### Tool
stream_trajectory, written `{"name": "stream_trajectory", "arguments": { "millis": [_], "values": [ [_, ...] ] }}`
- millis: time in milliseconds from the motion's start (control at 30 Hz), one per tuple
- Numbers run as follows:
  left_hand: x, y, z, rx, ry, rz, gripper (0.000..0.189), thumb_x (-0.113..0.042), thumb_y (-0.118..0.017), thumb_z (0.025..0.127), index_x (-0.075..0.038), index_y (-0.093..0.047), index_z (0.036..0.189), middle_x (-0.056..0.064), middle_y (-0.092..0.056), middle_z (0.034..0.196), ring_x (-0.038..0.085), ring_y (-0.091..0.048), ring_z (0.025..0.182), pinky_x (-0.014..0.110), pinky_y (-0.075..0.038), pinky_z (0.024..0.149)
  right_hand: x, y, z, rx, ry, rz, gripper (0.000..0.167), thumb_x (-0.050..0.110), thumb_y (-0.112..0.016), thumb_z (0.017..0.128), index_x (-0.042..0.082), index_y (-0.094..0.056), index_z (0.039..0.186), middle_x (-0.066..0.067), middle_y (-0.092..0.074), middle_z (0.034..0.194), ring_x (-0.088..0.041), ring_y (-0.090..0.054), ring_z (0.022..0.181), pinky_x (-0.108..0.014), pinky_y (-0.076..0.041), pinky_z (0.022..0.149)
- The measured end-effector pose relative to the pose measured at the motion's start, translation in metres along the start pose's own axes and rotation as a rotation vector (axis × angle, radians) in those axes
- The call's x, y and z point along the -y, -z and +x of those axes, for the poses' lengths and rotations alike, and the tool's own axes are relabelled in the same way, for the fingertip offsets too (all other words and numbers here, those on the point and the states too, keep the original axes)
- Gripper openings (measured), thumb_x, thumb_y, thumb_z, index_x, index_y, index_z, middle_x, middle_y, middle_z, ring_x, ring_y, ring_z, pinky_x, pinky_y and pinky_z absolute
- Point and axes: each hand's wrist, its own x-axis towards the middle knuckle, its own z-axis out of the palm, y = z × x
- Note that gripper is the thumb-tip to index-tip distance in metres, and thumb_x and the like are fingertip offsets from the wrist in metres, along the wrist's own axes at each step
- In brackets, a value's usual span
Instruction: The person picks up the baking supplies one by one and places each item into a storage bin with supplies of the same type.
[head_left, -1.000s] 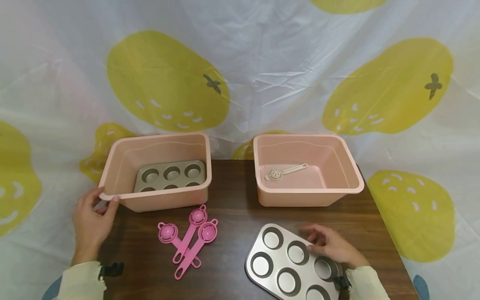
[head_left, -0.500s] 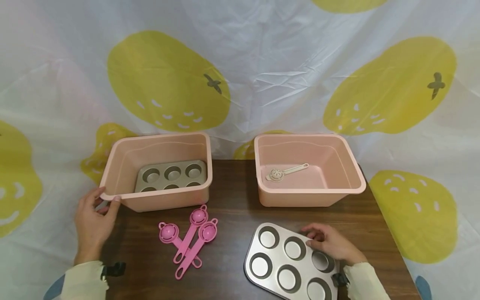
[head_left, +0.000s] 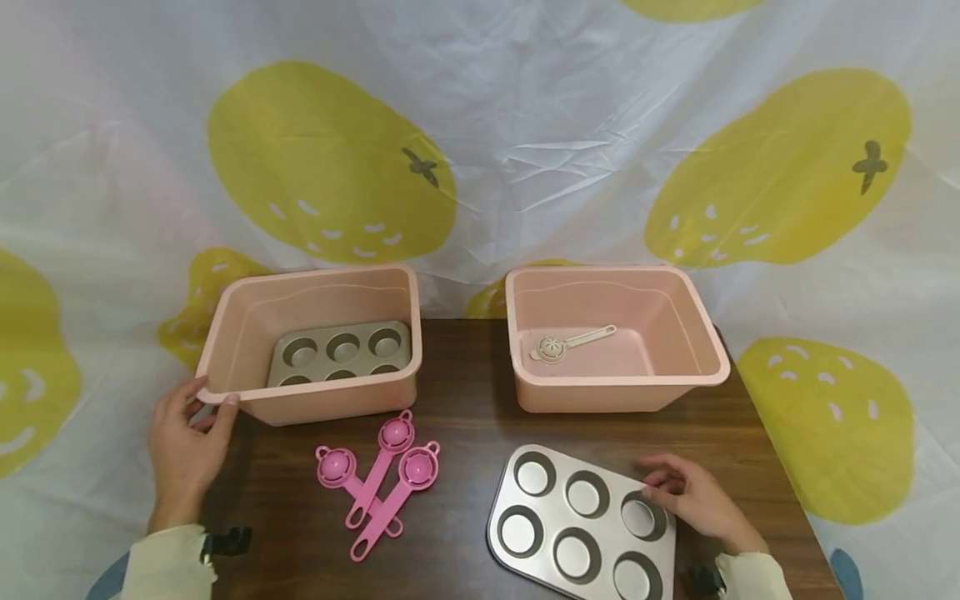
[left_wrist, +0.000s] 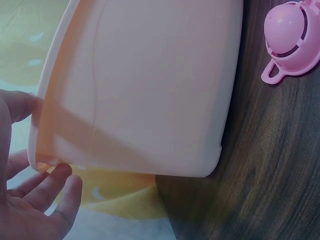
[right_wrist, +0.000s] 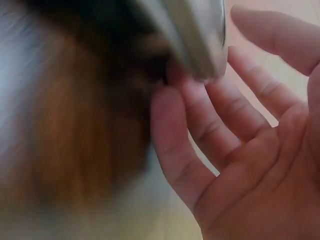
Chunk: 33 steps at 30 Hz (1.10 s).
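Observation:
My left hand (head_left: 187, 442) grips the near left corner of the left pink plastic bin (head_left: 337, 402), its thumb on the rim and fingers bent around the corner. Inside that bin lies a six-cup muffin pan (head_left: 322, 363). A second muffin pan (head_left: 553, 518), silver with six cups, lies on the table at front right. My right hand (head_left: 693, 500) is at this pan's right edge; in the right wrist view the fingers (right_wrist: 200, 120) reach the pan's edge with the thumb standing apart. Three pink egg separators (head_left: 396, 433) lie crossed between the left bin and the pan.
A right pink bin (head_left: 600, 398) stands at the table's back edge, holding a cream egg separator (head_left: 551, 348). Behind both bins hangs a white curtain (head_left: 525, 100) printed with yellow fruit. The wooden table (head_left: 465, 450) ends close to my right arm.
My right hand has drawn to the right, from over the muffin pan to its edge. The pan has turned slightly, its right end shifting up. My left hand has stayed on the bin.

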Motion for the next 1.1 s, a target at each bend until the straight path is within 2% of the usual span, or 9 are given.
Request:
{"name": "stream_trajectory", "arguments": {
  "millis": [33,100,200,300,433,567,767,867,1100],
  "values": [
    [0.0,0.0,0.0,-0.001,0.001,0.002,0.054,-0.019,-0.079,0.094,0.0,-0.062,0.142,0.025,-0.058,0.138,0.033,-0.067,0.111,-0.007,-0.036,0.075,-0.002,0.001,-0.003,0.002,-0.012,0.015,0.045,0.009,-0.078,0.095,-0.004,-0.062,0.134,-0.013,-0.074,0.101,-0.006,-0.069,0.082,-0.028,-0.059,0.066],
    [0.001,0.0,0.0,-0.004,0.009,-0.002,0.054,-0.02,-0.079,0.094,-0.001,-0.063,0.142,0.026,-0.058,0.137,0.023,-0.067,0.108,-0.007,-0.036,0.075,-0.006,0.001,-0.01,0.013,-0.031,0.055,0.046,0.008,-0.076,0.096,-0.006,-0.059,0.136,-0.015,-0.072,0.102,-0.007,-0.069,0.08,-0.031,-0.06,0.061],
    [0.003,0.001,-0.001,-0.013,0.013,-0.01,0.054,-0.021,-0.08,0.094,-0.002,-0.063,0.142,0.025,-0.059,0.136,-0.008,-0.054,0.101,-0.007,-0.037,0.074,-0.009,0.0,-0.015,0.036,-0.073,0.112,0.047,0.008,-0.075,0.097,-0.006,-0.057,0.138,-0.018,-0.069,0.102,-0.01,-0.069,0.077,-0.037,-0.061,0.056],
    [0.003,0.002,-0.001,-0.019,0.015,-0.019,0.055,-0.022,-0.08,0.094,-0.002,-0.063,0.142,0.025,-0.059,0.136,-0.02,-0.043,0.096,-0.007,-0.037,0.074,-0.01,-0.003,-0.016,0.055,-0.094,0.149,0.043,0.008,-0.073,0.098,-0.006,-0.059,0.136,-0.02,-0.067,0.1,-0.013,-0.07,0.075,-0.041,-0.062,0.054],
    [0.003,0.001,-0.001,-0.015,0.012,-0.018,0.055,-0.023,-0.08,0.094,-0.002,-0.063,0.141,0.025,-0.059,0.135,-0.022,-0.042,0.095,-0.007,-0.037,0.074,-0.008,-0.005,-0.016,0.046,-0.115,0.143,0.041,0.01,-0.073,0.098,-0.008,-0.061,0.133,-0.019,-0.068,0.097,-0.015,-0.07,0.075,-0.041,-0.062,0.055],
    [0.003,0.001,-0.001,-0.006,0.019,-0.021,0.054,-0.023,-0.08,0.094,-0.003,-0.064,0.142,0.025,-0.059,0.136,-0.021,-0.043,0.097,-0.006,-0.038,0.074,-0.004,-0.007,-0.013,0.011,-0.116,0.104,0.045,0.01,-0.076,0.095,-0.009,-0.061,0.133,-0.016,-0.07,0.096,-0.013,-0.07,0.075,-0.034,-0.061,0.059],
    [0.001,0.002,-0.003,-0.01,0.021,-0.024,0.054,-0.023,-0.08,0.094,-0.003,-0.064,0.142,0.025,-0.059,0.137,-0.021,-0.044,0.097,-0.005,-0.04,0.075,-0.001,-0.013,-0.005,-0.058,-0.035,0.061,0.04,0.003,-0.078,0.092,-0.006,-0.065,0.129,-0.013,-0.072,0.094,-0.008,-0.068,0.074,-0.026,-0.057,0.064],
    [-0.001,0.001,-0.003,-0.021,0.012,-0.025,0.054,-0.022,-0.08,0.094,-0.003,-0.064,0.141,0.025,-0.06,0.135,-0.024,-0.043,0.095,-0.006,-0.039,0.075,-0.001,-0.017,-0.002,-0.098,-0.012,0.077,0.038,0.003,-0.078,0.093,-0.004,-0.067,0.129,-0.011,-0.071,0.093,-0.007,-0.065,0.071,-0.026,-0.056,0.06],
    [0.002,-0.001,-0.002,-0.021,0.014,-0.024,0.054,-0.024,-0.08,0.094,-0.003,-0.064,0.142,0.026,-0.059,0.134,-0.026,-0.042,0.095,-0.006,-0.04,0.075,0.002,-0.027,0.006,-0.172,0.084,0.156,0.031,0.0,-0.072,0.097,0.0,-0.068,0.128,-0.023,-0.072,0.103,-0.008,-0.062,0.065,-0.029,-0.053,0.052]
  ]
}}
